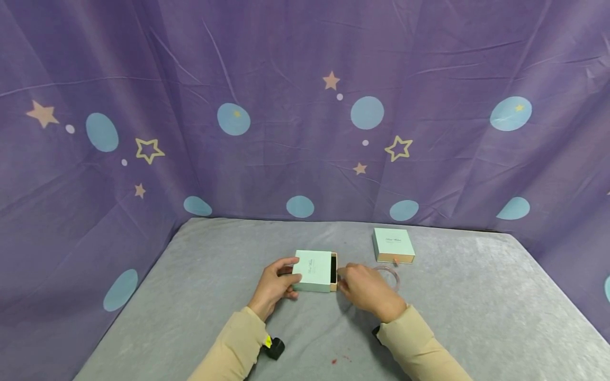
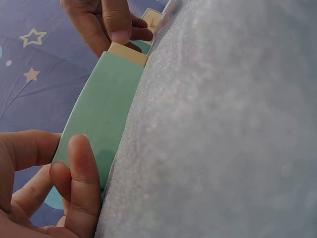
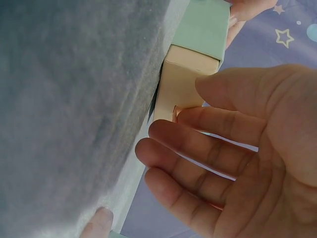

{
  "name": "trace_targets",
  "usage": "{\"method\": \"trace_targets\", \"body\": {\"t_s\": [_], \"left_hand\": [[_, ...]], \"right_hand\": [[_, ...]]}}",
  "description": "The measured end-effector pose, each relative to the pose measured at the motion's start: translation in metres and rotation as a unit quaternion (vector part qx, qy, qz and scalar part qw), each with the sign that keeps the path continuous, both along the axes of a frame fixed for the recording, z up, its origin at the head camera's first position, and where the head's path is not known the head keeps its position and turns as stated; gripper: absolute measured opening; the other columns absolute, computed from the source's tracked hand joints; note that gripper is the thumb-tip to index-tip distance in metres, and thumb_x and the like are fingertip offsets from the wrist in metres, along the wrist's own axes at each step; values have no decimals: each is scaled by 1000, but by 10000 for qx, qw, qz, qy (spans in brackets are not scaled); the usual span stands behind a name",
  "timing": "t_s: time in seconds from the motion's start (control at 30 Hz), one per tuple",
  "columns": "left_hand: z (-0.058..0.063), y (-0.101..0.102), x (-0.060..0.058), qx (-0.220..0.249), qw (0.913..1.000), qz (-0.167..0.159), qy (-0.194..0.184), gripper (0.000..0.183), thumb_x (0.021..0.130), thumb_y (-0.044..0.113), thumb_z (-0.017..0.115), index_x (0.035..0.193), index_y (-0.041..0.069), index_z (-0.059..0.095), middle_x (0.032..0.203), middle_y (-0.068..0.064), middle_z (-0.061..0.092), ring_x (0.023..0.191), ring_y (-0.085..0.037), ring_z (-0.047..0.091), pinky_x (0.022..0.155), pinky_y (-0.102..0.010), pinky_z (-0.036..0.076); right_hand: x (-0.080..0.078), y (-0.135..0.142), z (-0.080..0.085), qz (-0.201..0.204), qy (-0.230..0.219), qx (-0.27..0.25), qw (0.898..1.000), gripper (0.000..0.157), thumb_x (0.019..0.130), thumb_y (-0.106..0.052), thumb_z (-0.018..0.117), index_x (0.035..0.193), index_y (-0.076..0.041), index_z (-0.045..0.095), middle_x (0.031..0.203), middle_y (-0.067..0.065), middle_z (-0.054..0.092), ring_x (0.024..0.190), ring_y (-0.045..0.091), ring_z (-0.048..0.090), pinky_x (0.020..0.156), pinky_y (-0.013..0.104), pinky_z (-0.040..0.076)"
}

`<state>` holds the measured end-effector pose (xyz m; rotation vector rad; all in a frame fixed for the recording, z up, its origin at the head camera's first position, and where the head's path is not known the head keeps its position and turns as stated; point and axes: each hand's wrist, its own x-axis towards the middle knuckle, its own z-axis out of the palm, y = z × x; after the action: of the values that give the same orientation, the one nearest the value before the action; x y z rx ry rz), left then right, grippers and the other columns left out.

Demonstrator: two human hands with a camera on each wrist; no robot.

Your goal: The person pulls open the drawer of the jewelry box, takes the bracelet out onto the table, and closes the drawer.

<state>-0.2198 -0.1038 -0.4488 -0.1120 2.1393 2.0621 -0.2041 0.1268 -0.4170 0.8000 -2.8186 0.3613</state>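
Observation:
A mint green slide-out box lies on the cloth, its peach drawer partly out on the right and showing a black inside. My left hand grips the sleeve's left end, thumb on top and fingers along the sides. At the other end my right hand holds the drawer's front, thumb and index finger at its edge beside a small orange ribbon tab. Its other fingers extend loosely in the right wrist view. A clear pinkish bangle lies just beyond the right hand, partly hidden by it.
A second mint box stands at the back right, shut, its peach side and ribbon tab facing me. Grey cloth covers the table, with small red marks near the front. A purple patterned curtain hangs behind.

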Motion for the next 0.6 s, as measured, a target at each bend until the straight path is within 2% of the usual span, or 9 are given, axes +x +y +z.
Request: {"method": "trace_targets", "body": {"t_s": [0.23, 0.6], "left_hand": [[-1, 0, 0, -4, 10000, 12, 19, 46, 84, 1, 70, 128, 8, 60, 111, -20, 50, 55, -14, 46, 52, -33, 57], [-1, -1, 0, 8, 10000, -26, 26, 48, 85, 3, 69, 131, 8, 57, 114, -20, 49, 54, -15, 45, 53, -37, 58]], "right_hand": [[0, -1, -1, -26, -65, -2, 10000, 6, 83, -12, 68, 79, -16, 65, 69, -3, 54, 60, 10, 47, 50, 29, 41], [1, -4, -2, -40, -89, -2, 10000, 4, 84, -14, 69, 82, -14, 66, 69, -3, 54, 58, 10, 46, 47, 28, 39]]}}
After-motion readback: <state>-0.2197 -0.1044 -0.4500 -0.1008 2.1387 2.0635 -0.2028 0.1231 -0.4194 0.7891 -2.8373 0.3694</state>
